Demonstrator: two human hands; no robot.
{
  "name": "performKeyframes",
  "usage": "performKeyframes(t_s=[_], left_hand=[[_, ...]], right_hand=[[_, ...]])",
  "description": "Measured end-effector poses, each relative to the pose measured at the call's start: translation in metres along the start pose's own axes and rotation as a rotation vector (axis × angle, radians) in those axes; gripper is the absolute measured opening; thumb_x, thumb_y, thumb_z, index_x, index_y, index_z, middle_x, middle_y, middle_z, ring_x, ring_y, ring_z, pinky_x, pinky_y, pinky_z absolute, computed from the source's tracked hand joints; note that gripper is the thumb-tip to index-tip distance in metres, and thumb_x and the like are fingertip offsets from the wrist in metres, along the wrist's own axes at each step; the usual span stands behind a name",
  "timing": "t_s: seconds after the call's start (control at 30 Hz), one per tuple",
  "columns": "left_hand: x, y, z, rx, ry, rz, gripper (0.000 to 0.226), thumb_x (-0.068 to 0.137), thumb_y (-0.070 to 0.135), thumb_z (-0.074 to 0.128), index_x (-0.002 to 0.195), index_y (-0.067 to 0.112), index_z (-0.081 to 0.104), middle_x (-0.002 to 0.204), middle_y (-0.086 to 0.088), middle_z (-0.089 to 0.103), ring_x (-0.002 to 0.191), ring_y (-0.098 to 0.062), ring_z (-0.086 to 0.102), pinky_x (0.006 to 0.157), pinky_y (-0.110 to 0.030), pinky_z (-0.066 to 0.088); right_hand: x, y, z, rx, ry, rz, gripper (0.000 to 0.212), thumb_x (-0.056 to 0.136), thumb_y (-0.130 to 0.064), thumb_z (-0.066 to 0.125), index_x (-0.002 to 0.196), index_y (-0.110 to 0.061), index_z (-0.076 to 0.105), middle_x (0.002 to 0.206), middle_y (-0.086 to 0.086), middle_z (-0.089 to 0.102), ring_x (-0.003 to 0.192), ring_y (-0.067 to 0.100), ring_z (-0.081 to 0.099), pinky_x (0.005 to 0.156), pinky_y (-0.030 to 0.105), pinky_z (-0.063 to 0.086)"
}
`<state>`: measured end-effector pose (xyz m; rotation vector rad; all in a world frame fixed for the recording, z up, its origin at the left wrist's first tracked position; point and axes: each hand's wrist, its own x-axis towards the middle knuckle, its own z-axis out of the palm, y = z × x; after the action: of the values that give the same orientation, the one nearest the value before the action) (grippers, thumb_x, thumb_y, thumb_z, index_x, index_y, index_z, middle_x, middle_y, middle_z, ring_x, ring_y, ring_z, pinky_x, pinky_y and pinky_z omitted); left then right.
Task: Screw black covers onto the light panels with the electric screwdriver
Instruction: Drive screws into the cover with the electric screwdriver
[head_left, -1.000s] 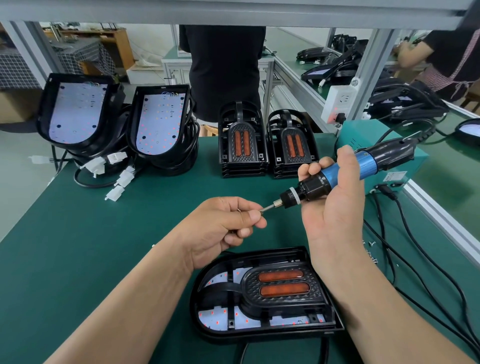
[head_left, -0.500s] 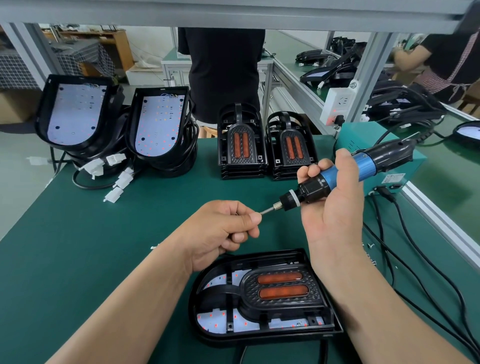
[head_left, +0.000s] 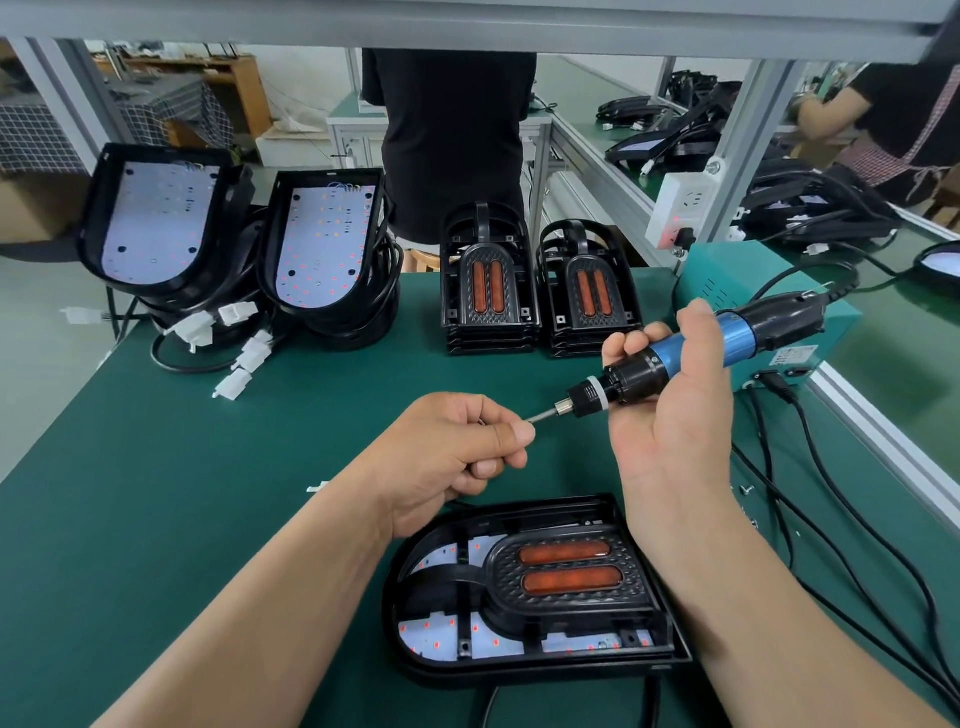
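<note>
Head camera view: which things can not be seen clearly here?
- Screwdriver bit tip: hidden by the left hand fingertips; any screw there cannot be seen.
- Cover right edge: behind the right hand forearm.
- Loose screws on the mat: too small.

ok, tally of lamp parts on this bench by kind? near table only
Open light panels, no cover: 2
Stacks of black covers: 2
Panel with cover laid on, under the hands: 1
Total: 5
</note>
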<state>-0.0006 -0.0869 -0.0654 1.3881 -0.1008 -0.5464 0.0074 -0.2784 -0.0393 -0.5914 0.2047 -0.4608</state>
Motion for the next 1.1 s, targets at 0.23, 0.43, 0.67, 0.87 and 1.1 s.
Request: performKeyframes(t_s=[0.23, 0.43, 0.67, 0.87, 1.1], left_hand=[[-0.004, 0.004, 0.001, -0.002, -0.039, -0.031, 0.015, 0.083, 0.018, 0.085, 0.088, 0.009, 0.074, 0.079, -0.008, 0.065, 0.055, -0.007, 0.042, 0.043, -0.014, 0.03], [-0.013, 0.017, -0.014, 0.123, -0.031, -0.082, 0.038, 0.085, 0.024, 0.084, 0.108, -0.001, 0.068, 0.074, -0.004, 0.061, 0.052, -0.006, 0.038, 0.042, -0.014, 0.024], [-0.036, 0.026, -0.044, 0.503, -0.048, -0.185, 0.026, 0.079, 0.037, 0.078, 0.083, 0.012, 0.08, 0.063, 0.003, 0.051, 0.05, -0.009, 0.029, 0.042, -0.018, 0.021], [-0.045, 0.029, -0.04, 0.765, -0.138, -0.214, 0.05, 0.074, 0.05, 0.08, 0.084, 0.001, 0.072, 0.064, -0.003, 0.038, 0.057, -0.017, 0.028, 0.047, -0.023, 0.023], [-0.046, 0.028, -0.038, 0.941, -0.172, -0.133, 0.007, 0.091, 0.021, 0.078, 0.087, 0.019, 0.083, 0.052, 0.023, 0.059, 0.045, 0.008, 0.048, 0.045, -0.004, 0.032]], right_hand=[[0.0, -0.002, 0.0, 0.044, 0.021, 0.019, 0.027, 0.102, -0.026, 0.073, 0.117, -0.012, 0.056, 0.08, 0.002, 0.061, 0.066, 0.017, 0.061, 0.08, 0.038, 0.061], [-0.001, -0.006, 0.001, 0.07, -0.008, 0.031, 0.024, 0.101, -0.025, 0.073, 0.112, -0.011, 0.057, 0.081, 0.004, 0.059, 0.066, 0.018, 0.058, 0.08, 0.039, 0.06], [-0.007, -0.007, 0.007, 0.061, -0.098, 0.092, 0.025, 0.1, -0.021, 0.073, 0.115, -0.013, 0.055, 0.079, 0.004, 0.059, 0.063, 0.017, 0.057, 0.074, 0.036, 0.059], [-0.016, -0.001, 0.009, -0.028, -0.247, 0.129, 0.018, 0.105, -0.02, 0.065, 0.115, -0.013, 0.052, 0.079, 0.003, 0.058, 0.063, 0.015, 0.056, 0.071, 0.033, 0.056], [-0.022, -0.002, 0.011, -0.085, -0.366, 0.148, 0.014, 0.104, -0.023, 0.064, 0.112, -0.016, 0.056, 0.079, 0.0, 0.057, 0.064, 0.013, 0.055, 0.072, 0.032, 0.056]])
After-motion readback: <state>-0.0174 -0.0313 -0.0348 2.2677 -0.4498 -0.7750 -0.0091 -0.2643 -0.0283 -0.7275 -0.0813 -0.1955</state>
